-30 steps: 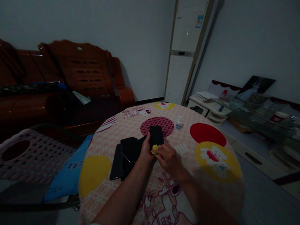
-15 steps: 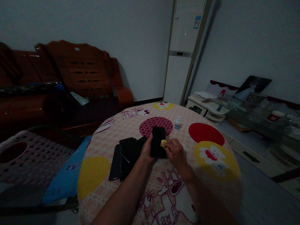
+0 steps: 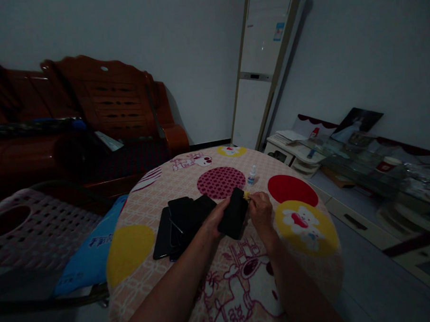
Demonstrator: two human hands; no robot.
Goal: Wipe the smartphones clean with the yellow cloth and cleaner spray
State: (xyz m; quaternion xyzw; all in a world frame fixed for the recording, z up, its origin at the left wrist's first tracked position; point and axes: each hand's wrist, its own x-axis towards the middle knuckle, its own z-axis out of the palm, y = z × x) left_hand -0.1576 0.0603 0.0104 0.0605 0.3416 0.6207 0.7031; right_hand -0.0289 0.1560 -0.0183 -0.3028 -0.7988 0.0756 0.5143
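My left hand (image 3: pixel 216 219) is closed around the side of a black phone (image 3: pixel 233 216), which it holds tilted above the table. Pinched in the fingers of my right hand (image 3: pixel 261 210) is a small crumpled yellow cloth (image 3: pixel 247 195), touching the phone's upper right edge. Left of my hands, several dark phones (image 3: pixel 183 214) lie in an overlapping pile on the tablecloth. A small white bottle (image 3: pixel 251 175) with a blue label stands upright beyond my right hand.
A patterned cloth covers the round table (image 3: pixel 133 252). At the left are a woven chair (image 3: pixel 57 229) with a blue bag (image 3: pixel 94 247) and a wooden sofa (image 3: pixel 112 103). A glass-topped cabinet (image 3: pixel 364 159) with clutter stands right; a tall air conditioner (image 3: pixel 255 97) is behind.
The yellow cloth has moved from the phone's lower part, across its face, to its upper right edge. My left hand has tilted the phone to the right.
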